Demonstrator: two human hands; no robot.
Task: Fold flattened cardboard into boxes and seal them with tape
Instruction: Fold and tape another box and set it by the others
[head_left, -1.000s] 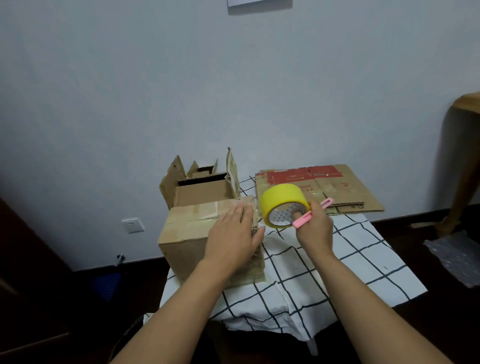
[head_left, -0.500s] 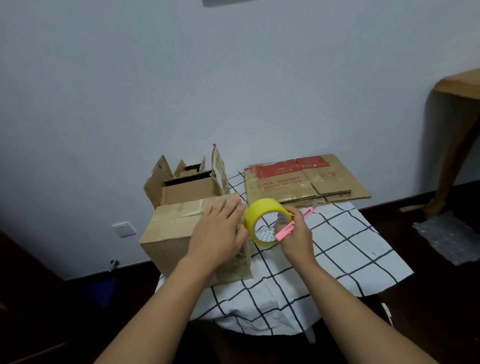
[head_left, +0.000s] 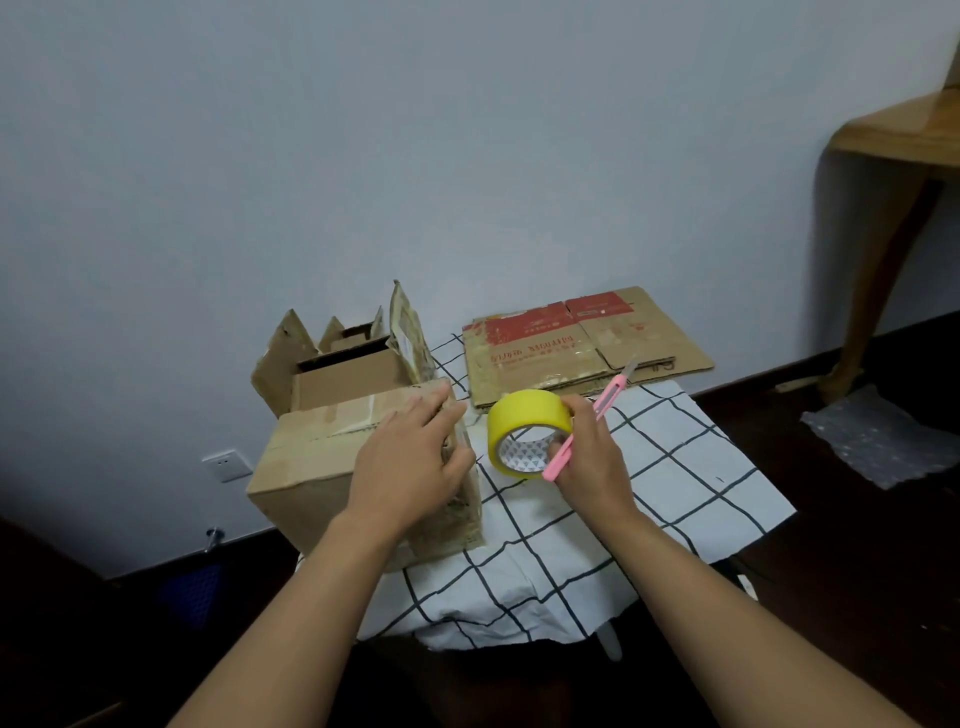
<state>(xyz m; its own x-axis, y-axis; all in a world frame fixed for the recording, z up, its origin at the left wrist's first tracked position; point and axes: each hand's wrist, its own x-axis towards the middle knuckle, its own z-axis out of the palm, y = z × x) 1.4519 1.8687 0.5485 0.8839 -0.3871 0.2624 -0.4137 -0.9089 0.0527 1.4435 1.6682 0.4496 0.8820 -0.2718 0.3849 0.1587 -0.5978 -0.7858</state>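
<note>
The left hand (head_left: 410, 462) lies flat, fingers straight, on the closed box (head_left: 332, 467) at the table's (head_left: 675, 467) left; the right hand (head_left: 587, 457) grips the yellow tape roll (head_left: 524, 415) and pink cutter (head_left: 602, 405) beside it.

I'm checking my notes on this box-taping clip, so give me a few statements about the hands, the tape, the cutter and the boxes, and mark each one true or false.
1. The right hand holds both the yellow tape roll and the pink utility knife. True.
2. The left hand grips the knife. False: it rests flat, fingers straight, on the closed cardboard box.
3. The open box behind the closed one has its flaps standing up. True.
4. The flattened cardboard lies on the floor. False: it lies at the far end of the checked tablecloth.
5. The tape roll is blue. False: it is yellow.
</note>
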